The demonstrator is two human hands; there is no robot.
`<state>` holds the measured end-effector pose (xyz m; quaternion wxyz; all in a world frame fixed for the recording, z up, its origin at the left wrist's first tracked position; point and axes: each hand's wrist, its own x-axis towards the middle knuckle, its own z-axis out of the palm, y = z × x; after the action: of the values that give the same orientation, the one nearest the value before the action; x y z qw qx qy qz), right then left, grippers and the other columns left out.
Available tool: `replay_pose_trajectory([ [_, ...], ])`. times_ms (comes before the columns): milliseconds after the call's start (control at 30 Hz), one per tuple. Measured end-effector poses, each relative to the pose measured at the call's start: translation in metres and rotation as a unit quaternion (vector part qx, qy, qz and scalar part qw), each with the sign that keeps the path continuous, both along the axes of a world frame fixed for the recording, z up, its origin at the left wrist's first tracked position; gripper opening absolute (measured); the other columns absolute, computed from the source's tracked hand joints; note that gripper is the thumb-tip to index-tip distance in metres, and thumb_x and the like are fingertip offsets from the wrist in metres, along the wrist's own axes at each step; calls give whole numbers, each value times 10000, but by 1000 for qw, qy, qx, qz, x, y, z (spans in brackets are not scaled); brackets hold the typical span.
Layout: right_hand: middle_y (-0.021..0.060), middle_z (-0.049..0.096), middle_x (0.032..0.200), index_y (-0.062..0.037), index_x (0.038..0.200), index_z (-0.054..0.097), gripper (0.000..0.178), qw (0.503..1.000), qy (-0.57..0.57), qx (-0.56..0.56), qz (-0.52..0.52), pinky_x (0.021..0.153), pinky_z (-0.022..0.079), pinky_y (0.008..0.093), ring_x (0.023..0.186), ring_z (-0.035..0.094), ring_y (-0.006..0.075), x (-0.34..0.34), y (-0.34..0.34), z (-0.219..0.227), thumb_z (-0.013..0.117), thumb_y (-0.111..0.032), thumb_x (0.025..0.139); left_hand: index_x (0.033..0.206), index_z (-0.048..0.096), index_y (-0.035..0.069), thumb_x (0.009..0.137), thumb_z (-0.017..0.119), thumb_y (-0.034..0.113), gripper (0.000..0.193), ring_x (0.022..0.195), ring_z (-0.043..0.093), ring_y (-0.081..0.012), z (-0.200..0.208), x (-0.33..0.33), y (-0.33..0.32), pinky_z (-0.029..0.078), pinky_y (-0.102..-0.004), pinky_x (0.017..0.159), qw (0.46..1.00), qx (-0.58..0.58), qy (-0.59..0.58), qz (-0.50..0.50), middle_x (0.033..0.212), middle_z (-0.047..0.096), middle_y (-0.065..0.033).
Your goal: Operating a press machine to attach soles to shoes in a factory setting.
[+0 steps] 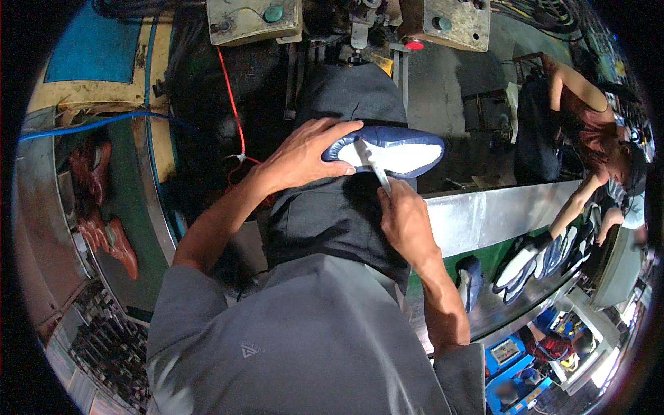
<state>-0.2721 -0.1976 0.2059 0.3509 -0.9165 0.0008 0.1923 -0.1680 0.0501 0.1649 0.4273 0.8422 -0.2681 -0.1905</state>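
Observation:
A dark blue shoe lies across my lap with its white underside turned up and its toe end pointing right. My left hand grips the heel end, with the thumb on the near edge and the index finger along the far edge. In my right hand is a slim, pale hand tool, held in closed fingers. Its tip reaches the shoe's underside near the heel, close to my left fingers. Its exact kind cannot be made out.
Ahead stands a machine with two control boxes and a red button. Reddish-brown shoes lie on the left conveyor. On the right, a metal-edged conveyor carries several blue-and-white shoes; a co-worker reaches over them.

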Motion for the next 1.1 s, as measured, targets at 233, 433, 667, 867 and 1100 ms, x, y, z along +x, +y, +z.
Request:
replay_pose_trajectory([
  [233, 239, 689, 1067, 71, 1337, 605, 368, 957, -109, -261, 70, 732, 583, 535, 893, 699, 448, -5, 23, 10, 654, -91, 1009, 1639, 402, 61, 766, 938, 189, 1032, 1453, 507, -418, 5, -18, -9, 434, -457, 1223, 998, 21, -53, 31, 1588, 488, -224],
  [433, 188, 675, 686, 10, 938, 664, 243, 934, 244, 242, -95, 626, 497, 499, 658, 691, 421, 19, 14, 21, 611, -169, 1095, 1615, 431, 54, 759, 935, 131, 997, 1458, 507, -416, -4, -17, -5, 437, -454, 1223, 998, -32, -41, 37, 1584, 495, -227],
  [667, 181, 712, 967, 36, 1140, 643, 173, 980, -129, -128, 75, 674, 587, 457, 810, 734, 349, 0, 14, 5, 627, -99, 1034, 1602, 451, 39, 752, 933, 118, 980, 1474, 504, -397, -4, -13, -9, 432, -438, 1231, 998, -26, -33, 46, 1605, 495, -217],
  [867, 191, 729, 1018, 39, 1085, 634, 141, 991, -28, -104, 79, 751, 618, 505, 869, 738, 416, -1, 31, 18, 643, -76, 1003, 1533, 515, 21, 765, 917, 124, 873, 1421, 554, -402, -2, -11, -9, 470, -443, 1189, 996, -46, -61, 47, 1551, 546, -219],
  [1100, 163, 719, 1030, 74, 1252, 623, 339, 871, 314, 338, -170, 745, 666, 424, 826, 730, 282, -3, 19, 20, 562, -242, 1143, 1418, 597, 9, 715, 932, 113, 785, 1331, 627, -392, 3, -9, -9, 525, -440, 1121, 996, -60, -35, 55, 1456, 624, -200],
])
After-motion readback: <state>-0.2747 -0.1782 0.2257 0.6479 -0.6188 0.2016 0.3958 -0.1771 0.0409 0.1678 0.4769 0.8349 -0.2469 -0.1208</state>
